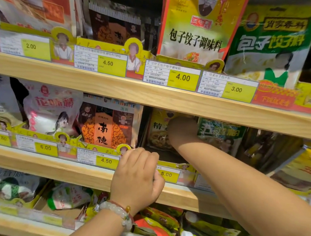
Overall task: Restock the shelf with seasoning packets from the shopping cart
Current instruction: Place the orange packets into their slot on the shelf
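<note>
My right hand (182,132) reaches deep into the middle shelf (226,119), under the shelf board above. It lies against a yellow seasoning packet (157,131) standing in the slot behind the 5.00 price tag (166,174). Its fingers are hidden behind the back of the hand and blurred. My left hand (137,175), with a bead bracelet on the wrist, curls its fingers over the yellow front rail (176,166) of the same shelf, just left of that slot. No shopping cart is in view.
A green packet (221,133) stands right of my right hand and an orange-and-black packet (106,126) to its left. The upper shelf holds tall yellow (197,26) and green (272,43) dumpling-seasoning packets. More packets (159,224) lie on the lower shelf under my arms.
</note>
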